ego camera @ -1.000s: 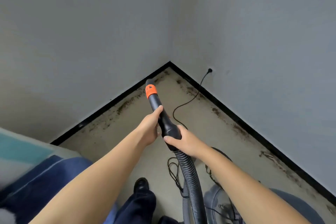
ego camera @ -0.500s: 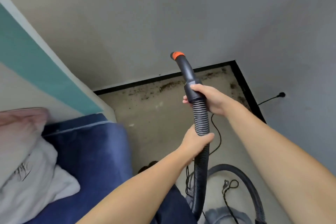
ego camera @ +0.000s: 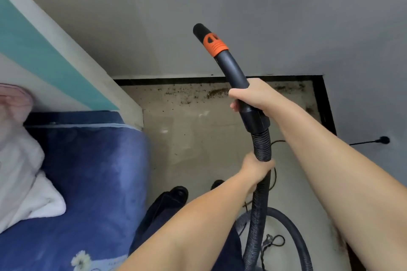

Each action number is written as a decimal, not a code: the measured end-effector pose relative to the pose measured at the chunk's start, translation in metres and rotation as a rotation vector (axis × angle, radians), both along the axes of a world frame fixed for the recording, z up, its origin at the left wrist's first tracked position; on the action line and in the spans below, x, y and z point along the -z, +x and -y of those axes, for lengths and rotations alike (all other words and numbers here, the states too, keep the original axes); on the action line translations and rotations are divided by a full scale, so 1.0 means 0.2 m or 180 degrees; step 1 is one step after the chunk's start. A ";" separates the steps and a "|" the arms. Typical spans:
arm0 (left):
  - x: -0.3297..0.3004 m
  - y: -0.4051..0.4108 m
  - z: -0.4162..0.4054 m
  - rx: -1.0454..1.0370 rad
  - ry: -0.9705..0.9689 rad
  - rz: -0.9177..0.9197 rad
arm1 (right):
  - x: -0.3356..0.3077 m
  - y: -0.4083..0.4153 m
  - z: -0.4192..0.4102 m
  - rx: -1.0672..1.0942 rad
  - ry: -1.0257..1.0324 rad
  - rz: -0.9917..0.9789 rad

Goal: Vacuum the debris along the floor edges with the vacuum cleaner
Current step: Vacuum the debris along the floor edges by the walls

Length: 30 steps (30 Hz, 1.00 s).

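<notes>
Compared with half a second ago, the vacuum nozzle (ego camera: 199, 29) is seen raised higher against the grey wall (ego camera: 242, 6), and its orange collar (ego camera: 214, 45) is now turned toward the camera. The grips are unchanged. The rigid black handle tube (ego camera: 236, 77) is gripped by the right hand (ego camera: 248, 97), fingers wrapped round it just above the cuff. The ribbed hose (ego camera: 262, 147) is held lower down by the left hand (ego camera: 256, 166), fingers curled round it. Both forearms are extended forward. Debris (ego camera: 214, 92) is scattered along the black skirting (ego camera: 176, 81) on the floor (ego camera: 193, 138), well below the nozzle. What appears to be the vacuum body is glimpsed beneath the hose. A blue bed (ego camera: 92, 171) lies left.
</notes>
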State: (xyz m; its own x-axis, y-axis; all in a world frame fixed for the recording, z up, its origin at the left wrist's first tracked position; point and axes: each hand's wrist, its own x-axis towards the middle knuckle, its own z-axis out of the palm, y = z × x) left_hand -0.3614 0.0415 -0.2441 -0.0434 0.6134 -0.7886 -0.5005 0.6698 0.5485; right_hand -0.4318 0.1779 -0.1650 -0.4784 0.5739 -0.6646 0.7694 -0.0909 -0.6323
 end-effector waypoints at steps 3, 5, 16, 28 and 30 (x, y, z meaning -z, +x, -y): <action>0.25 0.09 -0.24 -0.0183 0.0097 0.0361 | 0.17 0.05 -0.15 -0.0494 0.0375 -0.0162; 0.46 0.13 -0.38 -0.0129 0.0284 0.0393 | 0.38 0.07 -0.24 -0.0703 0.0654 -0.0041; 1.81 -0.03 -0.06 0.0822 0.0346 0.0472 | 2.01 0.08 -0.11 -0.0004 0.0015 0.0196; 2.33 0.14 0.10 -0.0261 0.0236 0.0500 | 2.71 0.22 -0.11 0.0262 -0.0385 0.0450; 2.26 0.09 0.13 -0.0231 0.0295 0.0570 | 2.64 0.18 -0.08 0.0103 -0.0428 0.0533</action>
State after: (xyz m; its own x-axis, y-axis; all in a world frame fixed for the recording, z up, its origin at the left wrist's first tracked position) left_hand -0.3431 0.0159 -0.6963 0.0457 0.6840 -0.7280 -0.6407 0.5792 0.5040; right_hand -0.3952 0.1940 -0.6939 -0.3377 0.4881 -0.8048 0.8579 -0.1921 -0.4765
